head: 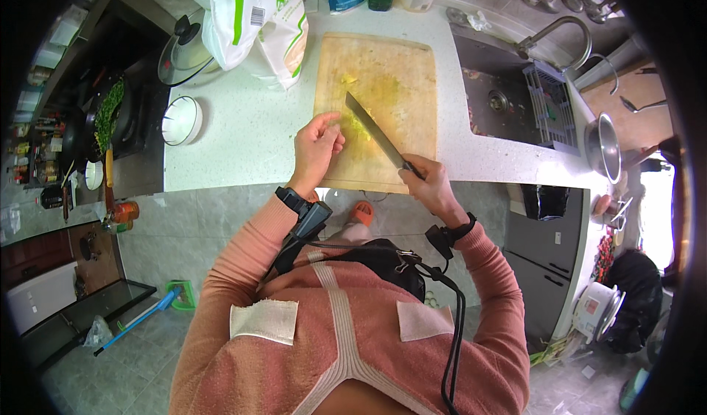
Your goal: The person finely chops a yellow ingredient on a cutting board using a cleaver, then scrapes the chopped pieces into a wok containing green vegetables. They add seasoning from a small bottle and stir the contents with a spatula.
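My right hand grips the dark handle of a kitchen knife over the front right of a wooden cutting board. The blade points up and left, towards the middle of the board. Small yellowish chopped bits lie beside and partly behind the blade. To the left of the knife, my left hand is at the board's left edge with its fingers curled and thumb near the forefinger. Whether anything small is between those fingertips cannot be told.
A sink with a drain rack lies right of the board. To the left are a white bowl, a glass lid, plastic bags and a wok of chopped greens on the stove. Bottles stand behind the board.
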